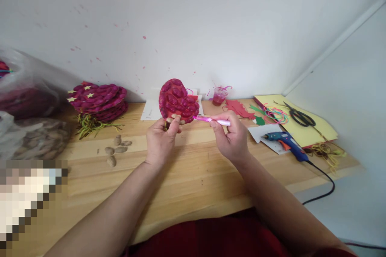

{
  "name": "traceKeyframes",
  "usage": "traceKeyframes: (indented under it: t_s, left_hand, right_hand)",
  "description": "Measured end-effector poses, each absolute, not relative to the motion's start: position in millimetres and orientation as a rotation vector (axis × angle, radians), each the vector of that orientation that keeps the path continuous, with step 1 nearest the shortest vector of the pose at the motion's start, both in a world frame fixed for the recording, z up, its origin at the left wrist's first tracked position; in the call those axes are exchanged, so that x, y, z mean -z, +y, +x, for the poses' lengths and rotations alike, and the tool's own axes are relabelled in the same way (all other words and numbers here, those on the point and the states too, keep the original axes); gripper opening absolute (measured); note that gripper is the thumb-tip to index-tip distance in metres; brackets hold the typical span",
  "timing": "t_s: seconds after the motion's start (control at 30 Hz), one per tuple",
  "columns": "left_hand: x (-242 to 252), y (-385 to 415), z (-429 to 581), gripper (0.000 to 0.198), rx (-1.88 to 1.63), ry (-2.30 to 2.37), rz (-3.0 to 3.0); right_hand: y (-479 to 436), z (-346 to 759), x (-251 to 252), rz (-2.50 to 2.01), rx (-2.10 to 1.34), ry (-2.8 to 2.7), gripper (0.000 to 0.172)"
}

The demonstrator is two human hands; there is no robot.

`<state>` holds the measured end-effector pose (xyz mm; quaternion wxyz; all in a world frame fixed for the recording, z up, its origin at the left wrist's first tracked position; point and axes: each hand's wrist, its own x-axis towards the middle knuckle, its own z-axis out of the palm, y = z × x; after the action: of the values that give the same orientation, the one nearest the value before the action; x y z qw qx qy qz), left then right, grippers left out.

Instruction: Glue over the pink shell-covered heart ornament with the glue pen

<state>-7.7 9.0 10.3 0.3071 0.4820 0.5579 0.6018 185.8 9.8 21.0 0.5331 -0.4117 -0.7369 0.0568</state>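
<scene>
My left hand (163, 138) is closed on the lower edge of a heart-shaped craft piece (177, 101) covered in magenta-painted seeds, held upright above the wooden table (187, 176). My right hand (230, 136) pinches a pink paintbrush (211, 120), whose tip touches the right side of the heart. Both forearms reach in from the bottom of the view.
A stack of painted hearts with gold stars (98, 98) lies at the left, loose seeds (116, 150) in front of it. A paint cup (219, 96), red cut-outs (238, 108), a blue glue gun (285, 141), scissors (300, 117) and yellow paper (301, 126) sit at the right.
</scene>
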Motion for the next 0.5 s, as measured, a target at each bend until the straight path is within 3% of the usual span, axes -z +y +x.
traceKeyframes:
  t_s: [0.5]
  left_hand:
    - [-6.9,11.6,-6.1,0.028,-1.614,1.442,1.189]
  right_hand:
    - [11.9,185.1,-19.6,-0.943,-0.022,-1.810,0.008]
